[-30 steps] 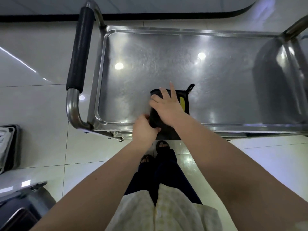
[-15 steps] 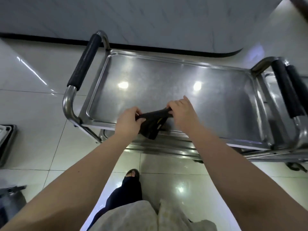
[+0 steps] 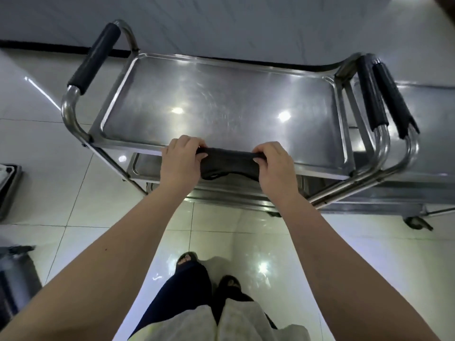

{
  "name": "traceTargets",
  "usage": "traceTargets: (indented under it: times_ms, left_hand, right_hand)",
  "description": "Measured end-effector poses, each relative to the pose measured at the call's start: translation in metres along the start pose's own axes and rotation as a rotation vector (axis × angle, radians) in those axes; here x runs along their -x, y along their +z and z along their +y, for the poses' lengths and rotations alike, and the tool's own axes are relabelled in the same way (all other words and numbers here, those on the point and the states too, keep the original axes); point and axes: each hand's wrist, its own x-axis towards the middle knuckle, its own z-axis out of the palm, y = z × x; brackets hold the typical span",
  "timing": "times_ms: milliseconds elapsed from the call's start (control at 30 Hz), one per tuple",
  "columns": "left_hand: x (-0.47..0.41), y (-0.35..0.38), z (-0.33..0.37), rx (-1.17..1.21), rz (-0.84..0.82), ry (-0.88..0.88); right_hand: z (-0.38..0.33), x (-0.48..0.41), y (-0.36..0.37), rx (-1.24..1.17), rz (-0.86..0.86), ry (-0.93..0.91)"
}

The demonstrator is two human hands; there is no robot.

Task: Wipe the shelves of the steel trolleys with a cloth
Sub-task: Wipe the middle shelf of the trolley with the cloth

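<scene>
We've got the dark bunched-up cloth (image 3: 230, 164) stretched btwn left hand (image 3: 181, 161) & right hand (image 3: 275, 166), fingers curled tight round each end, steel trolley top shelf (image 3: 221, 99) just past them.

Glossy pale floor tiles (image 3: 37, 148) — black skirting strip (image 3: 49, 47) along the wall (image 3: 246, 20), dark-rimmed tray (image 3: 13, 193) far left

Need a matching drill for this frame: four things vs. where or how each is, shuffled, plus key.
1 cloth
2 top shelf
3 left handle
4 second trolley

a steel reflecting two lights
b black padding on a tube
c gripped by left hand and right hand
d beside the right end

Pairs: 1-c, 2-a, 3-b, 4-d
</scene>
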Motion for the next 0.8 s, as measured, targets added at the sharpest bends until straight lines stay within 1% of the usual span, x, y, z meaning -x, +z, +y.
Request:
traceTargets:
  times_ms: [67, 200, 267, 333, 400, 533, 633, 700, 733, 767, 800]
  left_hand:
    - [0.012, 0.013, -0.007, 0.043, -0.068, 0.017]
    - [0.032, 0.046, -0.033, 0.102, -0.267, 0.070]
    - [0.037, 0.066, -0.048, 0.136, -0.360, 0.068]
    - [0.035, 0.089, -0.061, 0.171, -0.407, 0.053]
    - [0.034, 0.118, -0.072, 0.198, -0.447, 0.004]
    - [0.038, 0.194, -0.089, 0.277, -0.571, -0.177]
    - [0.038, 0.270, -0.083, 0.336, -0.633, -0.296]
    - [0.027, 0.320, -0.066, 0.478, -0.688, -0.408]
    - [0.018, 0.343, -0.058, 0.524, -0.700, -0.410]
    - [0.007, 0.364, -0.052, 0.498, -0.698, -0.347]
    - [-0.007, 0.382, -0.048, 0.414, -0.682, -0.261]
  right_hand:
    - [0.012, 0.021, 0.010, -0.004, -0.012, 0.061]
    - [0.036, 0.064, 0.046, 0.063, -0.085, 0.223]
    - [0.048, 0.080, 0.067, 0.078, -0.078, 0.302]
    - [0.060, 0.088, 0.087, 0.089, -0.044, 0.355]
    - [0.076, 0.094, 0.108, 0.099, -0.039, 0.392]
    - [0.125, 0.102, 0.146, 0.120, -0.082, 0.426]
    - [0.180, 0.096, 0.161, 0.286, -0.103, 0.449]
    - [0.219, 0.074, 0.165, 0.442, -0.098, 0.450]
    - [0.237, 0.057, 0.168, 0.492, -0.073, 0.444]
    - [0.254, 0.037, 0.172, 0.535, -0.040, 0.432]
    - [0.268, 0.015, 0.178, 0.577, -0.016, 0.409]
